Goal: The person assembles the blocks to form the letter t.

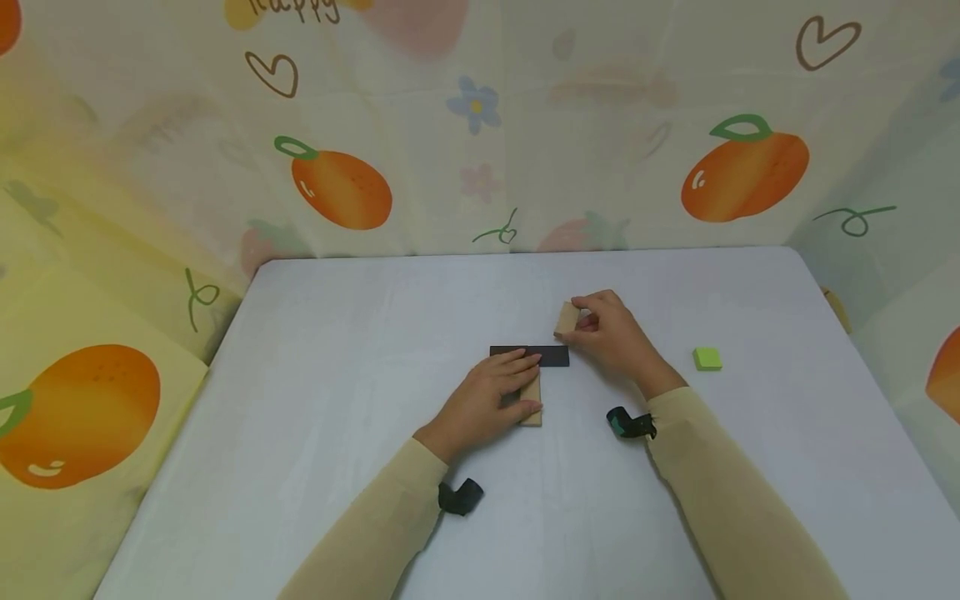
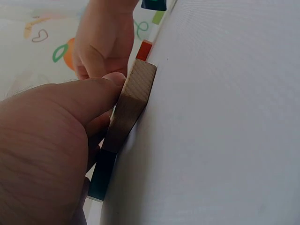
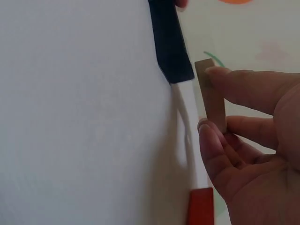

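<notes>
Wooden block, small and pale, sits in the right hand, pinched near its two ends, just beyond the right end of a black bar; it looks tilted and off the white worktop. Judged light and stiff, with a dry surface unlikely to slip; no fragility expected. Best hold: by its ends or narrow sides, flat face left free, as the right fingers have it. Left hand lies with fingers extended across the bar, thumb resting on a second wooden block, whose far end meets the bar's middle. Both pieces probably slide at a nudge, so light steadying pressure suits. Green block stands apart to the right, untouched.
</notes>
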Demonstrator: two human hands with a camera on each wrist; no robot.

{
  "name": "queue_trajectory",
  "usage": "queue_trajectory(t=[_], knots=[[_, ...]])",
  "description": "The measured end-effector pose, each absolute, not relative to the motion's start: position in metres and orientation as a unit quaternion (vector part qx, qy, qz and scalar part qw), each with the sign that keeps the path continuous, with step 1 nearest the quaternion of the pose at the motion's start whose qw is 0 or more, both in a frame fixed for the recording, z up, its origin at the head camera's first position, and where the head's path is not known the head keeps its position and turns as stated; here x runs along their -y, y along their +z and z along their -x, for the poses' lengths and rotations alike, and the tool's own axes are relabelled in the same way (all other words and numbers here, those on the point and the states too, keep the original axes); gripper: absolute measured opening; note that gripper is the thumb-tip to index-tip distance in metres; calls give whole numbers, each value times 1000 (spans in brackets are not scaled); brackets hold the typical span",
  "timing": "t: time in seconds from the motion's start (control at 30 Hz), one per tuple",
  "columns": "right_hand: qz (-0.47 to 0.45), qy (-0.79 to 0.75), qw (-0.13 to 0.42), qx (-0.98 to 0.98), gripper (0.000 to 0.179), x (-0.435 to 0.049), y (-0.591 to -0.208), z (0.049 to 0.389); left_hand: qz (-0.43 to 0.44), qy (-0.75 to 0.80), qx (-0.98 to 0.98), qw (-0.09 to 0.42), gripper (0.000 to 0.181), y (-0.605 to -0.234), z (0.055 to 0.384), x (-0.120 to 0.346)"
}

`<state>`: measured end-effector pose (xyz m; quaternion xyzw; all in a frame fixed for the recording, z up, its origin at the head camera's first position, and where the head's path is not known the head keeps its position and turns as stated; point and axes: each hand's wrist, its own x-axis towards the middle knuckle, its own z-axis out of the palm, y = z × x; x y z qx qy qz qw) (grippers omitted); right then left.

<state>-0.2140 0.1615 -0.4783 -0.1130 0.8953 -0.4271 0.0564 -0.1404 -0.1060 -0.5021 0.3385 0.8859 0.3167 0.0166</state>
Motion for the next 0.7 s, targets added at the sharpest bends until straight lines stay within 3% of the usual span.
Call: queue_trajectory(t=[0.43,0.7], knots=[[124,-397,98,-904,64,-143,-484,231,-340,318,-885,13,60,-502,141,106],[141,-402,96,-900,50,-137,-485,233,-337,315,-887,13,60,-501,141,105]])
